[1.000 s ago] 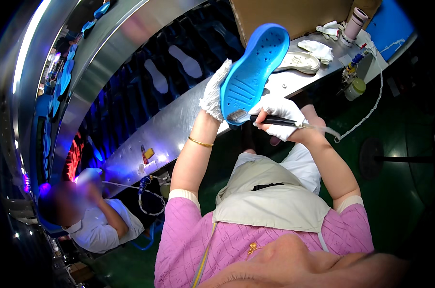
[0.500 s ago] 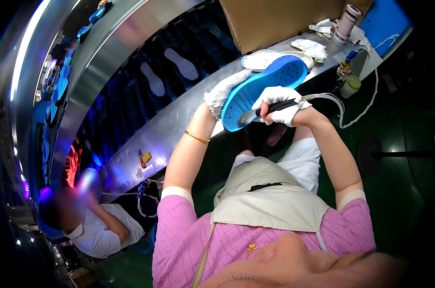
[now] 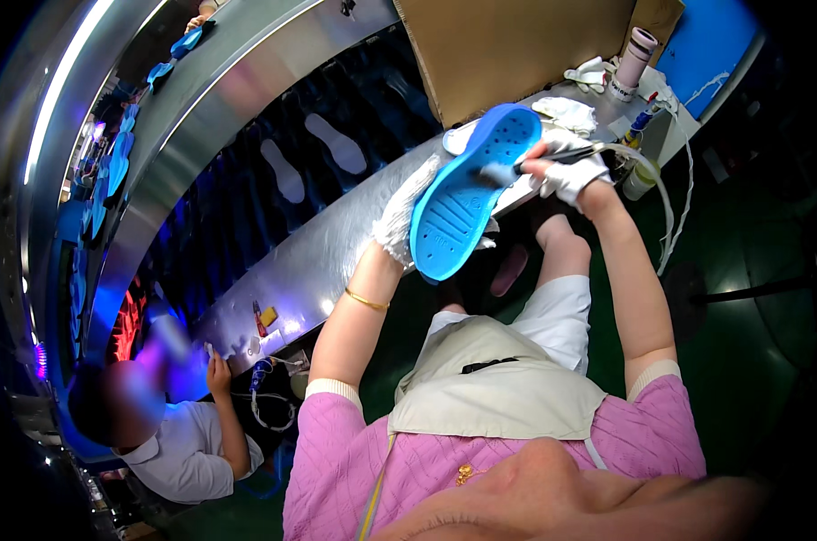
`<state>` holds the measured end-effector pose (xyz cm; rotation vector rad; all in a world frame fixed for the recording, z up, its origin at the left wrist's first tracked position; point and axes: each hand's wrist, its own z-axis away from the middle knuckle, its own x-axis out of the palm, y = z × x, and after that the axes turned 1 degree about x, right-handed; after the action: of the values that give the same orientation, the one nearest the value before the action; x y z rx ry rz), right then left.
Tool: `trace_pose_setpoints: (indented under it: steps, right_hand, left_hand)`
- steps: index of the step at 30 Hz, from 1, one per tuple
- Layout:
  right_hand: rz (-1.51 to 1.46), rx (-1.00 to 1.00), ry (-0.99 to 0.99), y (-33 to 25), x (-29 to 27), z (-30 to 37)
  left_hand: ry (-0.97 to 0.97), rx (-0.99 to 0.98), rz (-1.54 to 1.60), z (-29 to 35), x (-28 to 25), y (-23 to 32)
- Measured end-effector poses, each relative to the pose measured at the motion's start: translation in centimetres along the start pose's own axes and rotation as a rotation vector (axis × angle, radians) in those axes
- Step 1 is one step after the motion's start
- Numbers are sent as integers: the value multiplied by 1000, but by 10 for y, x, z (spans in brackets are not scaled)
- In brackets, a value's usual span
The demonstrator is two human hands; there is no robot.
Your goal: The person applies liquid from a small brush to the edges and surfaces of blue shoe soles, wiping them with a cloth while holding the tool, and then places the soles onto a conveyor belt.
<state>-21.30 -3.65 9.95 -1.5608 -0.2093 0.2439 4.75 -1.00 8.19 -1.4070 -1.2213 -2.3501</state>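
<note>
Head view: gripping blue shoe sole [image 3: 453, 212] from behind in gloved left hand [image 3: 401, 218], raised by metal bench [image 3: 341, 242]. Gripping black-handled brush [image 3: 518, 169] in gloved right hand [image 3: 566, 171], with bristles [image 3: 496, 175] at sole's midsection.

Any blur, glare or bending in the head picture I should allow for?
Head view: brush bristles smeared, probably by motion, while holes and grooves in the blue sole read clearly; same head view: glare spots on the metal bench, strip light burnt white and bowed, corners black.
</note>
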Motion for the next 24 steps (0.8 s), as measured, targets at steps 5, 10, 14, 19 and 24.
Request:
trace_pose_setpoints:
  steps: [5, 10, 14, 19, 24]
  right_hand:
    - [-65, -211, 389, 21, 3, -18]
    - [123, -421, -8, 35, 57, 34]
    - [271, -416, -96, 10, 52, 42]
    - [575, -836, -60, -11, 47, 23]
    - [498, -756, -270, -18, 43, 36]
  left_hand:
    - [-170, 60, 241, 2, -8, -20]
    - [32, 249, 178, 3, -19, -26]
    - [36, 271, 173, 13, -20, -23]
    - [50, 336, 158, 19, -16, -25]
    - [89, 394, 125, 28, -18, -27]
